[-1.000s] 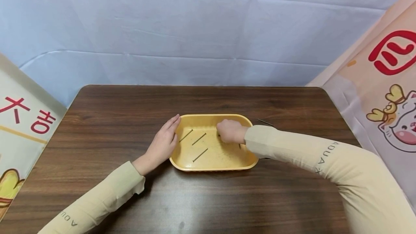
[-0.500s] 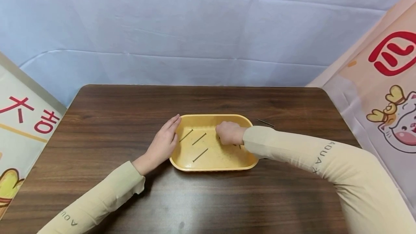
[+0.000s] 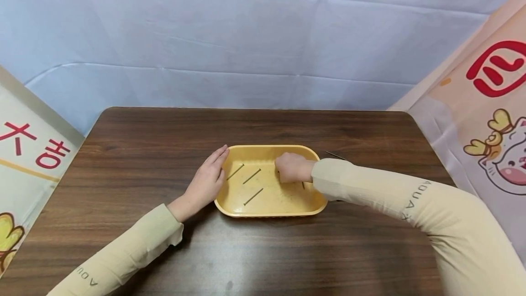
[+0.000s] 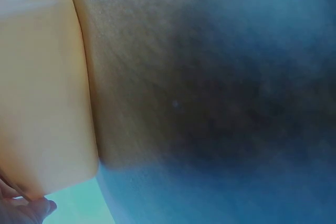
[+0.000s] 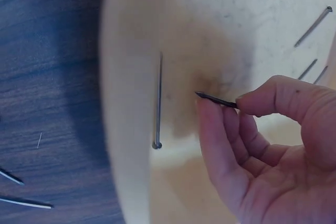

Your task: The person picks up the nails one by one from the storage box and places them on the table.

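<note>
A yellow plastic tray [image 3: 271, 202] lies on the table with several dark nails in it. My left hand [image 3: 203, 186] rests along its left end, fingers straight against the wall and rim. Over the tray's right half, my right hand [image 3: 293, 167] is bent down inside; the right wrist view has its thumb and index finger pinching a nail [image 5: 216, 99], pointed end outward, other fingers curled beneath. Another nail [image 5: 158, 98] lies near the right wall. Farther left, nails such as this one [image 3: 253, 196] lie diagonally, roughly parallel, on the tray floor.
Outside the tray, a nail [image 3: 335, 155] lies to the right on the dark wooden table [image 3: 263, 259]; the right wrist view shows another nail [image 5: 26, 202] there too. A pale cloth [image 3: 263, 49] hangs behind the table, with printed cloths at both sides.
My right hand has shifted slightly left and then back right inside the tray. The left hand, the tray and the nails on its floor have stayed in place.
</note>
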`<state>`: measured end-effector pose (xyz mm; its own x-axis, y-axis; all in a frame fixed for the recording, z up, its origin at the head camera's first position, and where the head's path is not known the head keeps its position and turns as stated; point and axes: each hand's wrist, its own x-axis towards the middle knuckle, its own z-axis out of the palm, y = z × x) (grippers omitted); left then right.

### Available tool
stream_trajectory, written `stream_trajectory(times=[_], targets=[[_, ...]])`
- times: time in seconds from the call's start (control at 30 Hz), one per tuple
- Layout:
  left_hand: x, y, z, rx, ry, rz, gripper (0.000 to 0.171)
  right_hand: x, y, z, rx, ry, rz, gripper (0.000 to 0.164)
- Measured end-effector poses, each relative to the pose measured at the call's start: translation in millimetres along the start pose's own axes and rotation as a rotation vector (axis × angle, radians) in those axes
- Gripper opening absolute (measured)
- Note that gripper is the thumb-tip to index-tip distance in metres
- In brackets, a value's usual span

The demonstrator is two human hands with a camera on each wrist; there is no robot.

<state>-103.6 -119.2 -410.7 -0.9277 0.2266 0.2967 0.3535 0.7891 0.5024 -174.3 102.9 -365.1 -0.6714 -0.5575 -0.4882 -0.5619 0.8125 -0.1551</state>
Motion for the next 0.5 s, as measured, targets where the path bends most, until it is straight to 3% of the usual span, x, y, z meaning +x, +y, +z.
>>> stream_trajectory(times=[0.3, 0.5], targets=[[-0.8, 0.0, -0.5, 0.001, -0.001, 0.002, 0.048, -7.2, 0.2, -11.6, 0.041, -0.002, -0.013, 0.021], [-0.8, 0.9, -1.0, 0.003, -0.001, 0.002, 0.047, -13.2, 1.2, -20.1, 0.009, 0.016, -0.035, 0.015]])
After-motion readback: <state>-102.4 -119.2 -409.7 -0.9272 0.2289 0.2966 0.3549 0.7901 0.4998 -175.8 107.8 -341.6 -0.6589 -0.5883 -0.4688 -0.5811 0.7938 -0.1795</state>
